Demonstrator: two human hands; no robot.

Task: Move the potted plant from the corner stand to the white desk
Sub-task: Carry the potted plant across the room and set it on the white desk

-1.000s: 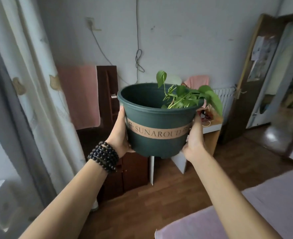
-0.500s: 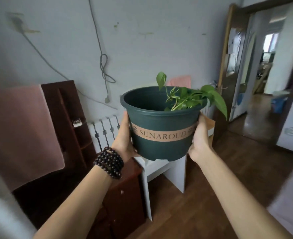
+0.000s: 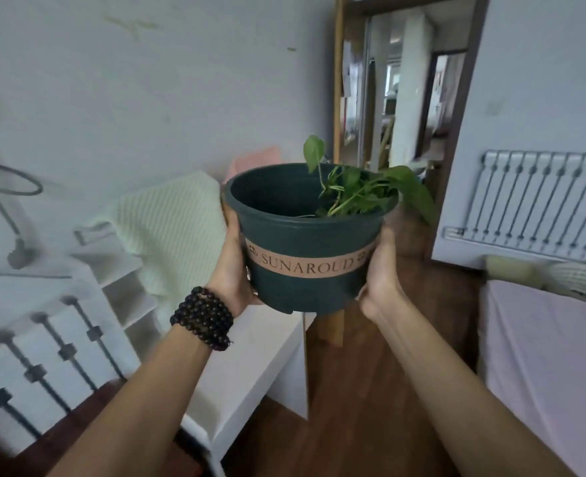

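A dark green potted plant point(image 3: 307, 242) with a tan band reading SUNAROUD hangs in mid-air at the centre of the head view, upright, green leaves leaning to its right side. My left hand point(image 3: 231, 270), with a dark bead bracelet at the wrist, presses the pot's left wall. Against the pot's right wall lies my right hand point(image 3: 379, 273). Below and left of the pot stands the white desk point(image 3: 250, 359); the pot is above its far right end, not touching it.
A pale green cloth point(image 3: 174, 222) lies on the desk's shelf part at the wall. White radiators stand at the lower left point(image 3: 43, 356) and on the right wall point(image 3: 539, 204). A bed with a pink sheet point(image 3: 546, 356) fills the right. An open doorway point(image 3: 408, 98) lies behind the pot.
The view has swung to the right: the dark corner stand and pink towel have left the frame, and the white desk, doorway and bed have come in. Both hands keep hold of the pot.
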